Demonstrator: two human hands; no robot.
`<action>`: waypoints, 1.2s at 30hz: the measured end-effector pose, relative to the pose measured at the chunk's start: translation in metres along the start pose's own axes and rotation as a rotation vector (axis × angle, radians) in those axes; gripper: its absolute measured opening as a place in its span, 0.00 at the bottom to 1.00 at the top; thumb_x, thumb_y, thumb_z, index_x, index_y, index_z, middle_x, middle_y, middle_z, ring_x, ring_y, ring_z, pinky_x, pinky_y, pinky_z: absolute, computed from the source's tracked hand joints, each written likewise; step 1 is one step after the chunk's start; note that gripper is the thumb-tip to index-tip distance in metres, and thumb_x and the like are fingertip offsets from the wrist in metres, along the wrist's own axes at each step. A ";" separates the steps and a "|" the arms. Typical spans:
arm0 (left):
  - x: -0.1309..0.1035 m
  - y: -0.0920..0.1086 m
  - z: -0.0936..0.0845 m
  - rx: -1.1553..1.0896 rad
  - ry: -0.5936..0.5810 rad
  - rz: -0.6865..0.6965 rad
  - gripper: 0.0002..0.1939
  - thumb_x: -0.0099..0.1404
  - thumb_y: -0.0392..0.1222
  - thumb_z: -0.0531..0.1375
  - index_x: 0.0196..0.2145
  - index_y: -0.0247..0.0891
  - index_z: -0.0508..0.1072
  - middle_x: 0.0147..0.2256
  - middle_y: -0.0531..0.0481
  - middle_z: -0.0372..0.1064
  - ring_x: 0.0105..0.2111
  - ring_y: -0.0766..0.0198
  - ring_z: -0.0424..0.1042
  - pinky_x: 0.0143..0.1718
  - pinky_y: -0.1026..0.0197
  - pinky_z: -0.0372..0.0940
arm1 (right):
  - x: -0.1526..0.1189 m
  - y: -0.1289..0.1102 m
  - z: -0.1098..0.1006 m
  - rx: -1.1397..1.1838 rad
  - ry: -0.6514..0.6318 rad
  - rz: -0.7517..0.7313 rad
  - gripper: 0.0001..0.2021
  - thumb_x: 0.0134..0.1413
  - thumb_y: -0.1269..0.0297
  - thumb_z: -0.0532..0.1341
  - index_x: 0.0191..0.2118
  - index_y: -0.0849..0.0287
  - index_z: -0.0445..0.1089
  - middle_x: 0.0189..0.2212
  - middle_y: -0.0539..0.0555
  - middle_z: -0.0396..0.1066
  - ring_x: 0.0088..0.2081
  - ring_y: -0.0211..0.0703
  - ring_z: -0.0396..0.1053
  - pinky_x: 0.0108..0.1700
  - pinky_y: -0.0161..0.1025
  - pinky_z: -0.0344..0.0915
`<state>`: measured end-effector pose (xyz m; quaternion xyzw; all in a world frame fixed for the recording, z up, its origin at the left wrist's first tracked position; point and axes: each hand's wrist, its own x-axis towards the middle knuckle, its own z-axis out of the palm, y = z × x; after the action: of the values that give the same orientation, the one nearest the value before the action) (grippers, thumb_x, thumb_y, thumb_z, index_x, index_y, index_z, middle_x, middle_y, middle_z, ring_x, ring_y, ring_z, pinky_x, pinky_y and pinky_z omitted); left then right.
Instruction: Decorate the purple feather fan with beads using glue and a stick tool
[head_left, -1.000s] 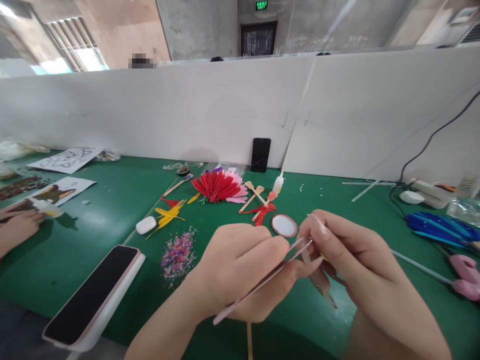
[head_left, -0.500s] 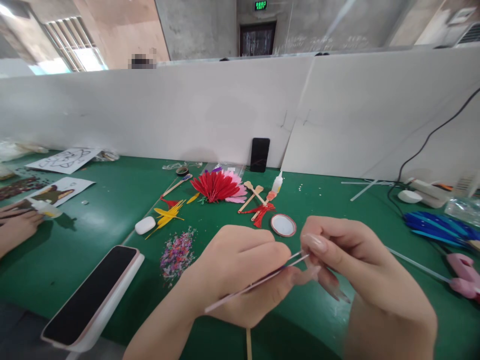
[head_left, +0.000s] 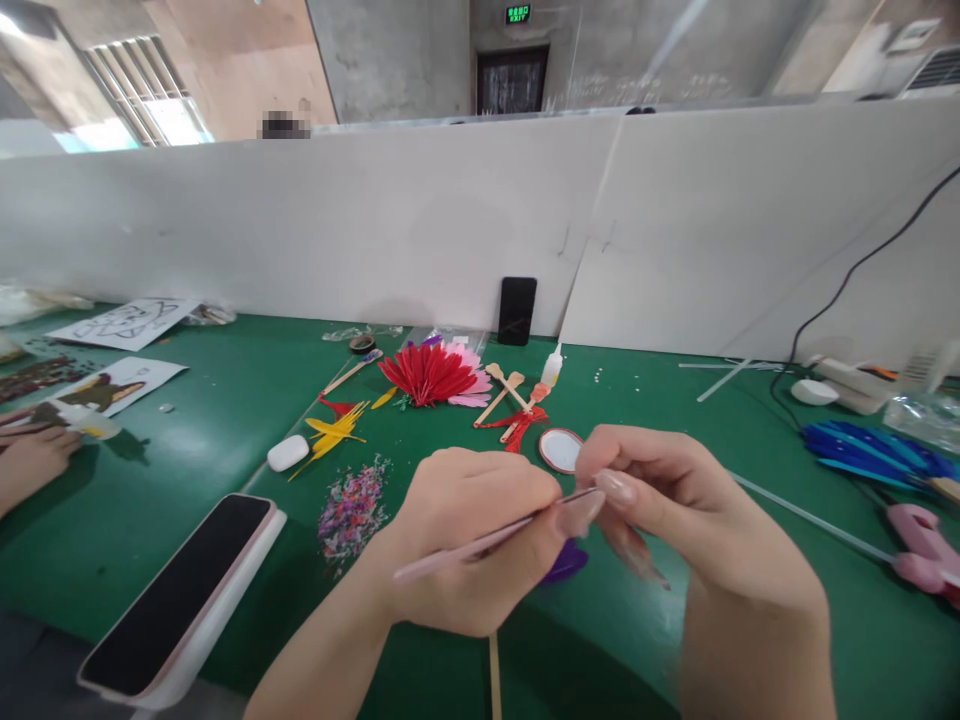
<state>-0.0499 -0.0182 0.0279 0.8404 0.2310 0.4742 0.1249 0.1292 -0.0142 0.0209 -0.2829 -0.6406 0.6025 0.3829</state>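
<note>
My left hand point(head_left: 472, 545) grips a thin pink stick point(head_left: 480, 545); right hand point(head_left: 667, 510) pinches its tip; excess pull risks snapping it

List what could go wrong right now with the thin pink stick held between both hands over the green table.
The pink stick is pinched only at its tip between the left hand and right hand; it may bend or slip. A purple piece under the left hand could drop. The confetti pile near the left wrist could get scattered.
</note>
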 end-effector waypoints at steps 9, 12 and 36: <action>-0.002 0.000 -0.003 -0.097 0.035 -0.220 0.13 0.61 0.34 0.55 0.19 0.35 0.64 0.13 0.59 0.53 0.13 0.76 0.53 0.14 0.70 0.50 | 0.009 0.002 0.008 0.007 0.106 -0.045 0.12 0.57 0.58 0.57 0.28 0.60 0.64 0.14 0.44 0.58 0.14 0.28 0.55 0.15 0.26 0.53; -0.002 -0.003 -0.003 -0.276 0.024 -0.344 0.15 0.63 0.36 0.54 0.18 0.35 0.65 0.13 0.58 0.55 0.12 0.76 0.54 0.12 0.70 0.50 | 0.010 0.003 0.010 0.039 0.119 -0.030 0.13 0.56 0.56 0.57 0.28 0.60 0.63 0.14 0.44 0.59 0.13 0.27 0.56 0.14 0.26 0.52; 0.001 -0.016 0.012 -1.212 0.013 -0.713 0.16 0.60 0.48 0.57 0.20 0.36 0.65 0.08 0.62 0.40 0.05 0.78 0.38 0.04 0.70 0.37 | 0.011 0.007 0.012 0.278 0.067 -0.077 0.15 0.57 0.52 0.55 0.26 0.58 0.60 0.12 0.43 0.57 0.10 0.27 0.52 0.12 0.26 0.43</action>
<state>-0.0433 -0.0038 0.0160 0.4926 0.1882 0.4546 0.7178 0.1125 -0.0106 0.0155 -0.2223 -0.5483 0.6604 0.4624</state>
